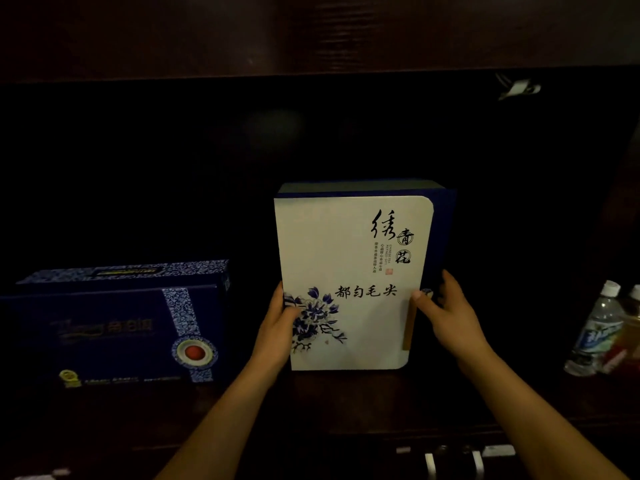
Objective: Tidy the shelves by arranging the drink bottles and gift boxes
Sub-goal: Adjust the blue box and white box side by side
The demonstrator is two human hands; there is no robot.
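A white gift box (349,265) with blue flowers and black calligraphy stands upright on the dark shelf (346,396), at the centre. My left hand (278,327) grips its left edge and my right hand (446,310) grips its right edge near a tan clasp. A dark blue gift box (114,327) with a patterned band and a red round seal stands to the left, apart from the white one. At the far right stand a clear drink bottle (595,330) with a white cap and a second bottle (627,337) with an orange-red label.
The shelf recess behind the boxes is dark and deep. A wooden board (311,36) spans above. A small white clip-like object (517,87) hangs at the upper right. Pale items (453,460) show on a lower level near the bottom edge.
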